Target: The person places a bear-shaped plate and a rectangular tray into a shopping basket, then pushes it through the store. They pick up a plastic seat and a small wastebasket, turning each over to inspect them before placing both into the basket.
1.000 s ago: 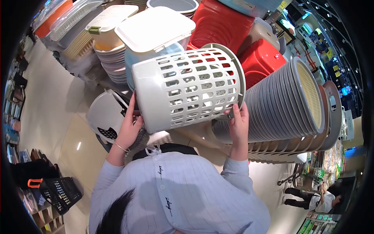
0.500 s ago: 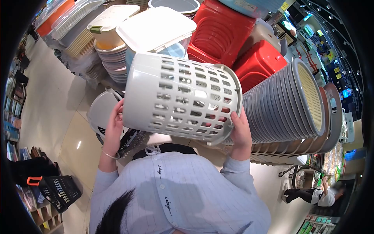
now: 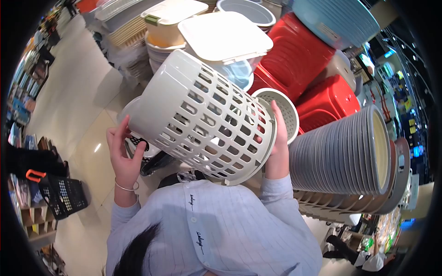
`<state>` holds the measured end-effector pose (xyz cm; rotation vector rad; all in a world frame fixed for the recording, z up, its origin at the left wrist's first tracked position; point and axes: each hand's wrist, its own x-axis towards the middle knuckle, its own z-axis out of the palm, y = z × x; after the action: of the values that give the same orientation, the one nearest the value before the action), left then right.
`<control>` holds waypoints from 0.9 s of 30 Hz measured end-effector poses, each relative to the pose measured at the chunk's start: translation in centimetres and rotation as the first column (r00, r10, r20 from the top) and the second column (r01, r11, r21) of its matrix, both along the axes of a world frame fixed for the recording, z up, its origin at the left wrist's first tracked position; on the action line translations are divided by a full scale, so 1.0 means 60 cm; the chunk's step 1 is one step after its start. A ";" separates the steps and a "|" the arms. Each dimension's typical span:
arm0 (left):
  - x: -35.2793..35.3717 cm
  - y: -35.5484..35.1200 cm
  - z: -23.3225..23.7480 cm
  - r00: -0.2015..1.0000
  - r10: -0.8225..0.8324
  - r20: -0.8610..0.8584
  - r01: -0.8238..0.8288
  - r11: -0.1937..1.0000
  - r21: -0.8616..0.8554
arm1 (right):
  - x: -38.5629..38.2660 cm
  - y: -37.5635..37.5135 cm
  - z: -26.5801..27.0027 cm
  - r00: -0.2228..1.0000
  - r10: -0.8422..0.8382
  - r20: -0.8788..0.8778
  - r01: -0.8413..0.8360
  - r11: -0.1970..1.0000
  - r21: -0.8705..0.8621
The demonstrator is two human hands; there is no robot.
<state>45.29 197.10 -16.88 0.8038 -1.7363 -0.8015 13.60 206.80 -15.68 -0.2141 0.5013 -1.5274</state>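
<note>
A light grey plastic laundry basket [image 3: 207,122] with slotted walls lies tilted in front of my chest, its solid base to the upper left and its rim to the lower right. My right hand [image 3: 277,152] grips the rim, thumb outside and some fingers showing through the slots inside. At the base edge, my left hand [image 3: 125,158] cups the lower corner with thumb and fingers spread around it; the exact contact is partly hidden. Beyond the rim sits a smaller perforated grey basket [image 3: 287,115]. A tall nested stack of grey baskets [image 3: 334,156] lies sideways at my right.
Red plastic stools [image 3: 294,55], a white lidded box [image 3: 225,34] and a blue tub [image 3: 334,23] crowd the display ahead. A black shopping basket [image 3: 64,193] with an orange handle stands on the tiled floor [image 3: 94,165] at left. Another person [image 3: 363,255] is at far right.
The basket has tilted, its rim end dropping lower. My left hand has shifted down and left with its fingers spreading. The smaller basket behind the rim has come into view.
</note>
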 end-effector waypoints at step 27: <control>0.187 -0.071 -0.316 0.969 0.246 0.036 -0.188 0.628 0.755 | 0.313 -0.326 -0.234 0.121 0.110 -0.987 -0.431 0.901 0.047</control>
<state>56.53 192.81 -35.83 1.4929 -1.1558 -1.3973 32.40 187.23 -29.71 -1.5468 1.2218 -0.8419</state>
